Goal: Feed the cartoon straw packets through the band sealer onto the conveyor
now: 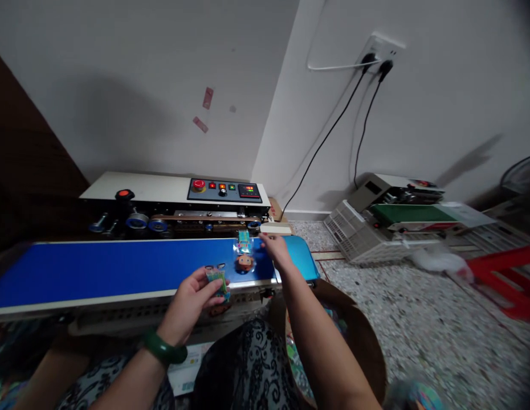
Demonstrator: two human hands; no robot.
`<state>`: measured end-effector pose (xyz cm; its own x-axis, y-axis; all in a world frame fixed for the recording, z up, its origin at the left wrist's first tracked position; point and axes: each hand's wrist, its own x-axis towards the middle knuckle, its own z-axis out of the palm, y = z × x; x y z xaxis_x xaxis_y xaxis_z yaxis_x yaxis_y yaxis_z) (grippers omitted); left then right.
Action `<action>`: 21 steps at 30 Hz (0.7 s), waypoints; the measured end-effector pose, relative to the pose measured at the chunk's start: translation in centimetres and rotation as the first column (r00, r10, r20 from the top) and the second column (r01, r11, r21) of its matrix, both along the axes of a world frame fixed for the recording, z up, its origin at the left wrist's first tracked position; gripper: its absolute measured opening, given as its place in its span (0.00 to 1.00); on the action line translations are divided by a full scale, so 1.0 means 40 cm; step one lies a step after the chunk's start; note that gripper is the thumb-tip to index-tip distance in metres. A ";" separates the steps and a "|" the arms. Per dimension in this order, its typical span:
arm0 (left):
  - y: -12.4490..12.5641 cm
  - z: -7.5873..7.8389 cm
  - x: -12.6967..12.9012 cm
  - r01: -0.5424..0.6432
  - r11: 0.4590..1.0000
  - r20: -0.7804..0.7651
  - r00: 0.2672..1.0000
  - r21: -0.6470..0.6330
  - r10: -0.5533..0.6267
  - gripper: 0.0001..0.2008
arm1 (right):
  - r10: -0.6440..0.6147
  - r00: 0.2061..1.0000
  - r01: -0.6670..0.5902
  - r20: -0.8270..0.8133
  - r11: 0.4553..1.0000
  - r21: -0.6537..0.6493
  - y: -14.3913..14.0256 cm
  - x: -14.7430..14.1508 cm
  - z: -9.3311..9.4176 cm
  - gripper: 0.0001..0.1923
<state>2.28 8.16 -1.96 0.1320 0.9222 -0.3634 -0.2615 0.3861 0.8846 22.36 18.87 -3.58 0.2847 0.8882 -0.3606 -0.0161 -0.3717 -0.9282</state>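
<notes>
Left hand [192, 302] is gripping a small packet [217, 280] at the belt's [98, 267] edge; right hand [276, 250] is resting fingers on another toy packet [243, 253] lying on the belt.

A second sealing machine [388, 219] with a green belt sits on the speckled floor [423, 319] at right of the frame, beside a red plastic stool [510, 279]. Two black cables [333, 128] run from a wall socket [382, 48] at upper right. Pink tape scraps [204, 111] mark the wall.
</notes>
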 end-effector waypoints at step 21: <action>-0.014 -0.001 0.012 0.212 0.912 -0.276 0.954 0.350 -0.116 0.14 | 0.481 0.813 -0.582 0.329 0.693 0.425 -0.272 -0.084 0.241 0.06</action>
